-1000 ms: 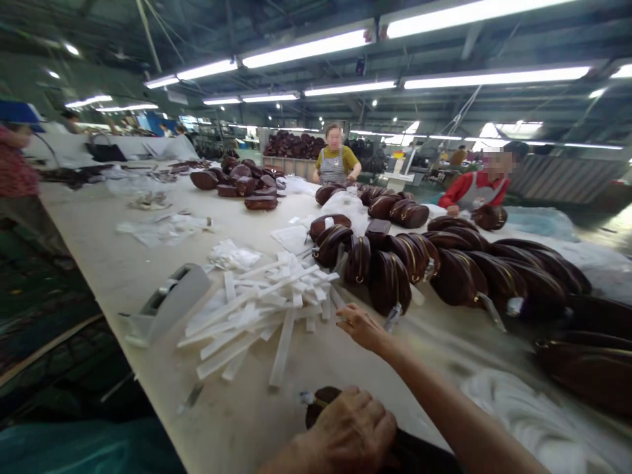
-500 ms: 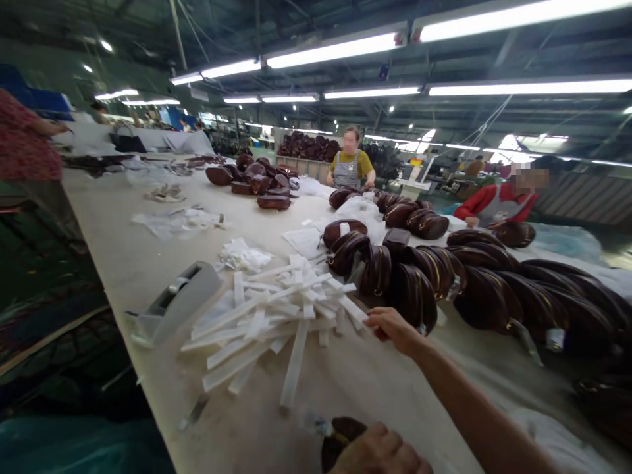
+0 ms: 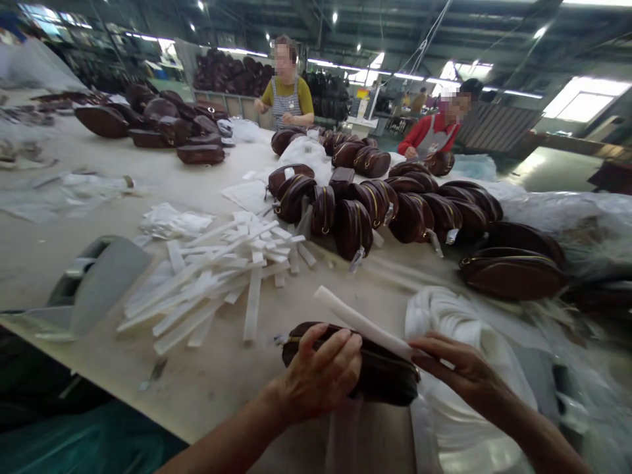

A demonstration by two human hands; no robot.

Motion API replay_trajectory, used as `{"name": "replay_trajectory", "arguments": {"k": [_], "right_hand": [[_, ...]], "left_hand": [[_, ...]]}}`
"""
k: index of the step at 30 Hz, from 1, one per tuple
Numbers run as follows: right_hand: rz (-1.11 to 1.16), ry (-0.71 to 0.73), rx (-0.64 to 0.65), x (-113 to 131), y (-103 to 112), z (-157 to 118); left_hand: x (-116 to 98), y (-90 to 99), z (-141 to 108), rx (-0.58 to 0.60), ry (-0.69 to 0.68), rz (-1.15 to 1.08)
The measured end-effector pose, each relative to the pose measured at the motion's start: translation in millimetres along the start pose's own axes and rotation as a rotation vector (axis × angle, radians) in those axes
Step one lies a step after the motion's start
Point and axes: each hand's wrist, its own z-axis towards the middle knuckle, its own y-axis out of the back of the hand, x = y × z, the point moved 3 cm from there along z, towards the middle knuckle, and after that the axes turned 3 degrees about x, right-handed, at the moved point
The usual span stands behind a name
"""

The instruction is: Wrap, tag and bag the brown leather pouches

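A dark brown zippered bag (image 3: 385, 375) lies at the near middle of the table. My left hand (image 3: 323, 365) is closed over its left part, fingers across the top. My right hand (image 3: 459, 365) pinches one end of a white foam-like strip (image 3: 363, 319) at the bag's right end. The strip slants up and left along the bag's far side, its free end raised. Left of the bag, a loose pile of similar white strips (image 3: 217, 283) covers the table. Beside my right hand stands a large roll of white material (image 3: 444, 316).
A row of brown bags (image 3: 353, 230) runs across the table beyond the strips, and another heap of bags (image 3: 162, 118) sits at far left. A grey tape dispenser (image 3: 106, 276) stands near the left table edge. Two people (image 3: 291, 99) work across the table.
The view has swung to the right. My right hand has come back from the strip pile with a white strip to the bag. My left hand and the bag now show more fully.
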Motion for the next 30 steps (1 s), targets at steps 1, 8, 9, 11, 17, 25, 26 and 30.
{"name": "replay_trajectory", "arguments": {"k": [1,8,9,11,17,25,26,30], "right_hand": [[-0.026,0.031,0.028,2,-2,0],[-0.241,0.192,0.026,16,-2,3],[-0.281,0.208,0.012,17,-2,3],[-0.350,0.240,-0.010,17,-5,1],[-0.590,0.399,-0.248,8,-24,-10],[-0.694,0.396,-0.389,2,-40,-17],[-0.690,0.388,-0.385,3,-38,-17],[-0.748,0.431,-0.413,15,-36,-13]], "left_hand": [[-1,0.8,0,-0.030,-0.005,0.020],[2,-1.8,5,0.103,-0.049,-0.045],[3,-2.3,5,0.120,-0.072,-0.059],[2,-3.4,5,0.136,-0.100,-0.044],[-3,-8.6,6,0.133,0.035,-0.046],[-2,-21.0,15,0.236,0.171,-0.046],[-1,-22.1,15,0.246,0.167,-0.047],[0,-24.0,14,0.247,0.130,-0.072]]}}
